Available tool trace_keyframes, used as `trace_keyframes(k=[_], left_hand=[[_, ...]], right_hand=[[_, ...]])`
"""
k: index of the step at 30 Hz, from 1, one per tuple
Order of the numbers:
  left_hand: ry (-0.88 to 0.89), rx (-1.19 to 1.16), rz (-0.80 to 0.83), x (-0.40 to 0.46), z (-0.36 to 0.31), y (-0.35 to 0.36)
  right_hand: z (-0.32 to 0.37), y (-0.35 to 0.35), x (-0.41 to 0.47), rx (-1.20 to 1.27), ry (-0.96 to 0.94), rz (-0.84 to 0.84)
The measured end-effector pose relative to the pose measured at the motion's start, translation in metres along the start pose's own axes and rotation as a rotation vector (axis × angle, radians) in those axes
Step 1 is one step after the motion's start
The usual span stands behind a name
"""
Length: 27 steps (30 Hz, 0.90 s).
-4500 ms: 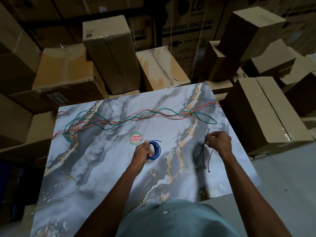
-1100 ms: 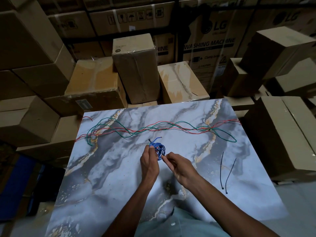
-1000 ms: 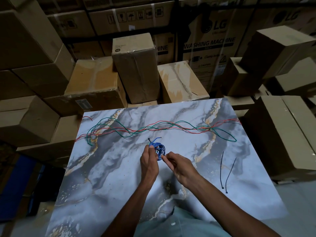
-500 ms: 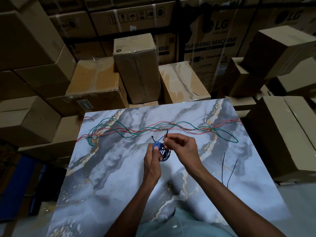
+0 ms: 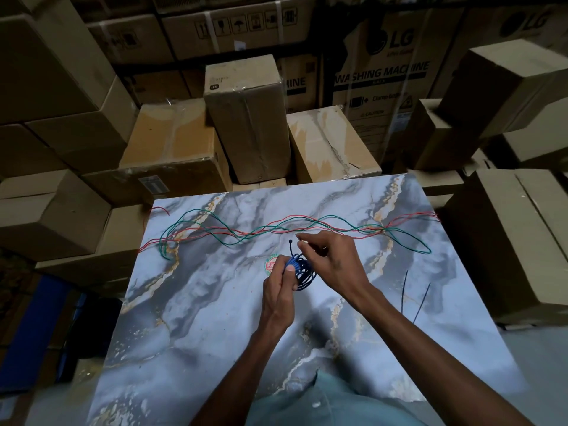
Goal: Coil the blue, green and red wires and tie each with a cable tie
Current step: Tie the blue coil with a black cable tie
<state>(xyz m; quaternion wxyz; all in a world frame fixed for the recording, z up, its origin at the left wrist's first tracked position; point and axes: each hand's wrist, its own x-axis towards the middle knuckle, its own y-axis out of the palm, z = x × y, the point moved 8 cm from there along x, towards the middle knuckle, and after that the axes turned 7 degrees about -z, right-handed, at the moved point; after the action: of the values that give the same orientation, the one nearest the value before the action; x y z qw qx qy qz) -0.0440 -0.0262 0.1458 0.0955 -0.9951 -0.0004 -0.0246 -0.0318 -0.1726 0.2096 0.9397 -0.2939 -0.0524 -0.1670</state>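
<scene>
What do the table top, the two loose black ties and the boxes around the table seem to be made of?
Table top: glossy marble-look surface, grey-white with gold veins; real stone or printed laminate, the look leaves it open.
Two loose black ties: thin, stiff, matte strips, probably plastic such as nylon.
Boxes: brown corrugated cardboard, matte; some show shiny tape or film.

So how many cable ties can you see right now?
3. Two spare cable ties lie side by side on the table's right part. A third is at the blue coil, its tail pinched by the right hand.
</scene>
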Motion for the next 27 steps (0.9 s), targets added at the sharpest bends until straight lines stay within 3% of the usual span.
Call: trace_keyframes(k=[27], left_hand=[[0.022,0.043,0.033,-0.001,-0.008,0.001]], right_hand=[[-0.001,-0.003,-0.003,0.041,-0.01,-0.02]])
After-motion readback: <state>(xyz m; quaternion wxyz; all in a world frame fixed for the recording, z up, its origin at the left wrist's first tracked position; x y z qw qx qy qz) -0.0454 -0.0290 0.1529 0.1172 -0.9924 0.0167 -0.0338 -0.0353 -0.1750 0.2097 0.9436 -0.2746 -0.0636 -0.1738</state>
